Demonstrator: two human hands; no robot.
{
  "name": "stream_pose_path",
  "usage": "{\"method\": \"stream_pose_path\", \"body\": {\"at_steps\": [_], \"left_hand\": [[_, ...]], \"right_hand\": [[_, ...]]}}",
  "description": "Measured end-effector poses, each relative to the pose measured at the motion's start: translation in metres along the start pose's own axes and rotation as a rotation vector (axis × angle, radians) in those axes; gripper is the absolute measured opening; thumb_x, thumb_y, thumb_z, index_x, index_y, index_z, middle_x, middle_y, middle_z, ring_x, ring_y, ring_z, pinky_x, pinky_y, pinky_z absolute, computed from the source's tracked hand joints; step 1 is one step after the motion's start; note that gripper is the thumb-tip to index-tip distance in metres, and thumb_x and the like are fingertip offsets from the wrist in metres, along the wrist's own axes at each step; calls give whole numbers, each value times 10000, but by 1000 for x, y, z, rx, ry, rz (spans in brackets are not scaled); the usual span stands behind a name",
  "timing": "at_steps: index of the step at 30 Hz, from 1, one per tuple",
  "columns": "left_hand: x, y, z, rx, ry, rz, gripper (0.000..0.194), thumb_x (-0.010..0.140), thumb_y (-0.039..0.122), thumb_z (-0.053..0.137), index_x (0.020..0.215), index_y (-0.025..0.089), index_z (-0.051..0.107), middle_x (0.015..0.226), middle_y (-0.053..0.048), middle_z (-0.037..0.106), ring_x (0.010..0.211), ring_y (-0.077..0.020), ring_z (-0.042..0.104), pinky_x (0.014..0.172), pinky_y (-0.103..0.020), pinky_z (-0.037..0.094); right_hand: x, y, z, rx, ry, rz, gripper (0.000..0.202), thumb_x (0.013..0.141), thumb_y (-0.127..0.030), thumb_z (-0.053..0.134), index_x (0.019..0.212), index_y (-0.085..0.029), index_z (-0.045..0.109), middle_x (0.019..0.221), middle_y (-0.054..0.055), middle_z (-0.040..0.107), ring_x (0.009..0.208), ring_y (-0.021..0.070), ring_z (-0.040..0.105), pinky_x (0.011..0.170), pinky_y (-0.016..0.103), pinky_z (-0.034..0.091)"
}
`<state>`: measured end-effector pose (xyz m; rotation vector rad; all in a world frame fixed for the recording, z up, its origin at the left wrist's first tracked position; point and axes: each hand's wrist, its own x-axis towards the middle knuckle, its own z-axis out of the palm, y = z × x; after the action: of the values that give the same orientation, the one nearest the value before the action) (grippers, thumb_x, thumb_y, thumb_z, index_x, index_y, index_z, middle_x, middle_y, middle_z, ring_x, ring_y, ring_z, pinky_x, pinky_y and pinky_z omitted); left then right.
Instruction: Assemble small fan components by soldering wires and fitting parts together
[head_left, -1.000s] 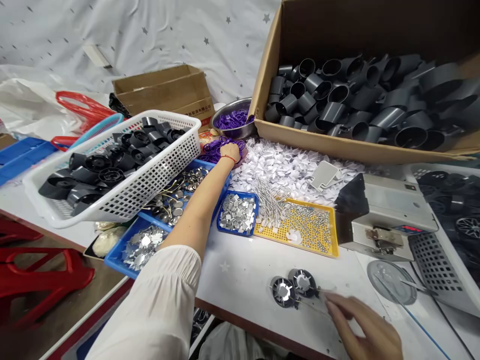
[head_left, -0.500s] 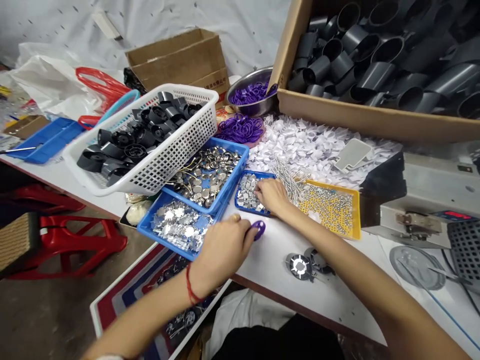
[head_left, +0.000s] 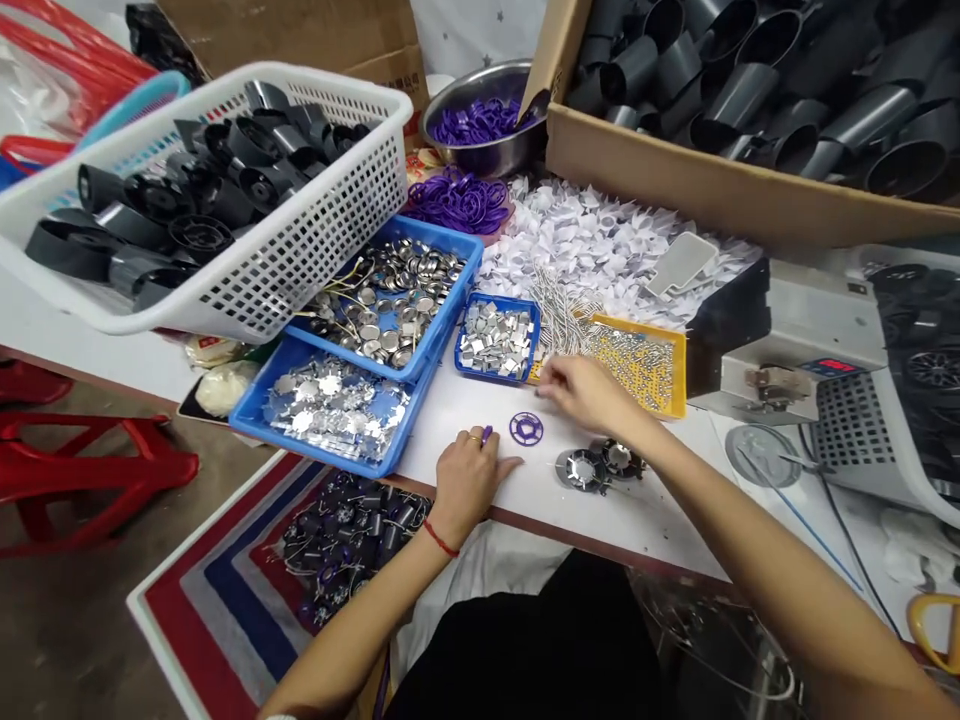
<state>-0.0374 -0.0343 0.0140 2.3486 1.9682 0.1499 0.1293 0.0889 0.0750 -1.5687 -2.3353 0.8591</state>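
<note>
My left hand (head_left: 469,475) rests on the white table's front part, fingers curled down and thumb out to the side. A bit of purple plastic (head_left: 487,433) pokes out at its fingertips. Just right of it a purple spoked ring (head_left: 526,429) lies flat on the table. My right hand (head_left: 589,390) is above the table with fingertips pinched together; what they hold is too small to make out. It is beside the small blue tray of square metal pieces (head_left: 496,340). Below it stand two black round parts with star-shaped metal plates (head_left: 585,469).
Blue trays hold metal discs (head_left: 405,310) and star-shaped plates (head_left: 337,410). A yellow tray (head_left: 679,370) holds small metal parts. A white basket (head_left: 300,225) of black parts stands left, a large carton (head_left: 720,185) behind. A machine with a red display (head_left: 795,340) stands right.
My right hand has come out of the small blue tray towards the right. The purple ring that was at my left fingers now lies on the table. The view has shifted.
</note>
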Motion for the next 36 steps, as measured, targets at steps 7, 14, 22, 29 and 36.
{"method": "stream_pose_path", "body": {"at_steps": [7,14,22,29,36], "left_hand": [[5,-3,13,-157,199,-51,532,827,526,630,1184,134,591,1404,-233,445,1310,-383,420,1020,-486,422],[16,1,34,-323,127,22,513,826,515,645,1251,231,600,1412,-143,512,1364,-335,399,1155,-587,216],[17,-1,34,-341,92,-3,524,799,531,670,1257,282,618,1436,-115,499,1368,-320,398,1160,-565,216],[17,-2,37,-366,95,1,530,778,546,684,1240,293,628,1429,-108,507,1358,-329,411,1153,-578,226],[16,-5,34,-393,118,-9,549,760,541,706,1248,302,627,1414,-101,524,1342,-322,430,1152,-578,241]], "right_hand": [[-27,9,23,-8,-202,176,61,809,-176,616,786,-176,673,729,18,682,674,131,579,616,236,362],[-11,-7,45,-182,-285,203,101,801,-146,609,773,-191,694,832,66,713,780,187,628,633,260,368],[2,-16,42,-335,-417,117,100,758,-109,635,797,-155,715,859,120,716,861,241,657,693,279,426],[12,-24,47,-430,-395,110,222,711,-116,709,932,-137,717,943,155,712,1001,276,647,820,298,453],[6,-34,45,-446,-322,117,204,671,-105,745,871,-130,716,902,168,712,923,270,675,729,289,459]]}}
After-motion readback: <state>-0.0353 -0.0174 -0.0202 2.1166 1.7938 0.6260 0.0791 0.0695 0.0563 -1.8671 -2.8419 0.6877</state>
